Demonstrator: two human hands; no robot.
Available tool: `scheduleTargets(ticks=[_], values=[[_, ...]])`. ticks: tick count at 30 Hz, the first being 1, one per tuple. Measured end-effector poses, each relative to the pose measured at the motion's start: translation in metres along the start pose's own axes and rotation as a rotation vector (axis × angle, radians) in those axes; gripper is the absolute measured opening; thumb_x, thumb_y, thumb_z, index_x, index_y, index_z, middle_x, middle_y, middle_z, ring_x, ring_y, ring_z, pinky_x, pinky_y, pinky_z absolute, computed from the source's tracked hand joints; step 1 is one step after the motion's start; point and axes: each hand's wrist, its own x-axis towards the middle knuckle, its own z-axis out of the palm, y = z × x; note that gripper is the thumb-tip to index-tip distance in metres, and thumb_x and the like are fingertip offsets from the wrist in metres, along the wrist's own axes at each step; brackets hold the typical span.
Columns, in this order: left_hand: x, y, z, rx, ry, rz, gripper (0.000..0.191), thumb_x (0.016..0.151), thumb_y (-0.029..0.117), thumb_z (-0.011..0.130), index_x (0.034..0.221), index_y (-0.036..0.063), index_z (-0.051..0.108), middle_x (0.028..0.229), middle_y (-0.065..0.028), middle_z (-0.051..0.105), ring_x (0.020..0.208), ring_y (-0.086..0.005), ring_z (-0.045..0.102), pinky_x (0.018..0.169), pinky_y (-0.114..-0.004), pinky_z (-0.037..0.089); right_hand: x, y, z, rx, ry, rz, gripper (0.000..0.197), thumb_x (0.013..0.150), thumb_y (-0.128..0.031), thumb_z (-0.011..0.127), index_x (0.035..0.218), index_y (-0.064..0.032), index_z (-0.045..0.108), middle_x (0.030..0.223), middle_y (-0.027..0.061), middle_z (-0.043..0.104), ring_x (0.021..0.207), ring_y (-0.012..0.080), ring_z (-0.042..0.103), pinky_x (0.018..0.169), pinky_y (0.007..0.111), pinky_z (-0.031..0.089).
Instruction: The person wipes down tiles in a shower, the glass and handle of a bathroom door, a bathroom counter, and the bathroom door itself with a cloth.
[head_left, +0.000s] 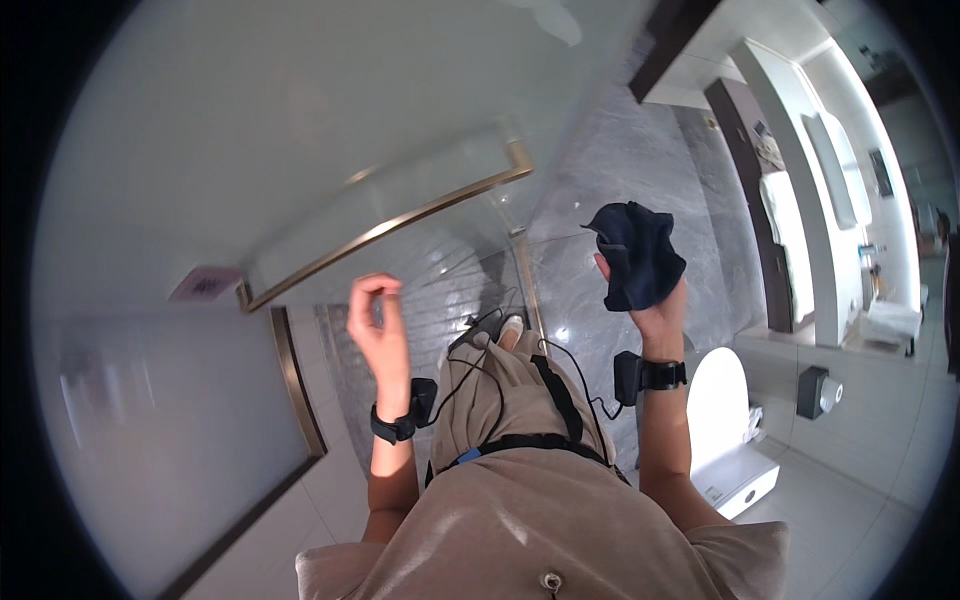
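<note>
A crumpled dark blue cloth (640, 255) rests in my right hand (660, 319), draped over the palm and fingers so that most of them are hidden. My left hand (377, 319) is raised in the air with its fingers loosely curled and nothing seen in it. Beyond my left hand, a brass-coloured metal handle bar (390, 225) runs slantwise across a glass door panel (300, 150). A small pink sign (206, 283) is stuck beside the bar's lower end.
A white toilet (718, 405) stands at the right, with a toilet roll holder (814, 392) on the wall. Further off are a vanity counter (817, 292) and a shelf with white towels (787, 240). Cables hang from both wrist straps. The grey tiled floor looks glossy.
</note>
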Motion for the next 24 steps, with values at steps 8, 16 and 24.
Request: scheduleTargets(ticks=[8,16,24], values=[[0.093,-0.004,0.106,-0.11,-0.365,0.143,0.013,0.092,0.01,0.051,0.09,0.0001,0.059,0.079,-0.0047,0.058,0.076,-0.0135,0.055,0.072,-0.026,0.042,-0.015,0.007,-0.03,0.067,0.155,-0.373,0.047,0.098,-0.033,0.034,0.139,-0.0109,0.038,0.142,0.0103,0.041,0.126,0.03,0.044,0.11,0.055,0.022],[0.133,-0.019,0.259,-0.213,-0.874,0.312,0.01,0.092,0.007,0.051,0.088,0.0019,0.059,0.07,-0.0006,0.054,0.059,-0.0071,0.047,0.056,-0.021,0.038,-0.047,0.003,-0.078,0.109,0.243,-0.765,0.049,0.1,-0.039,0.03,0.143,-0.015,0.034,0.145,0.0059,0.039,0.127,0.0243,0.044,0.112,0.051,0.017],[0.205,-0.038,0.432,-0.182,-0.943,0.289,0.011,0.091,0.008,0.052,0.09,0.0019,0.061,0.071,-0.0019,0.057,0.058,-0.0083,0.046,0.056,-0.024,0.039,0.005,-0.06,-0.111,0.191,0.355,-1.046,0.05,0.098,-0.041,0.033,0.14,-0.0133,0.039,0.145,0.0076,0.039,0.131,0.0273,0.039,0.111,0.056,0.017]])
